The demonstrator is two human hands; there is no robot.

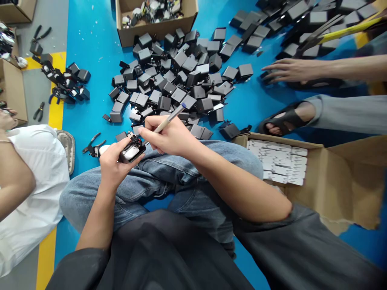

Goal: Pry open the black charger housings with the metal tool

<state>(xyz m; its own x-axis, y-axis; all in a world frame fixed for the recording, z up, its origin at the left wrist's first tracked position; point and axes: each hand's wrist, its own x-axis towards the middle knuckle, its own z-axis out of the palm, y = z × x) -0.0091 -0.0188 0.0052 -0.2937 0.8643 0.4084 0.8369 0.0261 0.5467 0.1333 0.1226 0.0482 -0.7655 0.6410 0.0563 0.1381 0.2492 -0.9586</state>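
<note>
My left hand (113, 163) is closed around an opened black plastic case (136, 156). Inside the case sit a white block and some small red and dark parts. A slim pen-shaped tool (165, 124), pale with a blue end, is gripped in my right hand (172, 136); its thin dark tip points down at the edge of the case. Whether the tip touches the case I cannot tell. Just beyond both hands spreads a heap of similar dark grey cases (178, 94).
Cutting pliers (93, 146) lie left of my hands; other pliers (39, 112) are farther left. A cardboard box (157, 30) of mixed parts stands behind the heap. At right, a carton (323, 177) holds white flat blocks (278, 161). A co-worker's hand (287, 70) reaches in from the right; another person (33, 177) sits at left.
</note>
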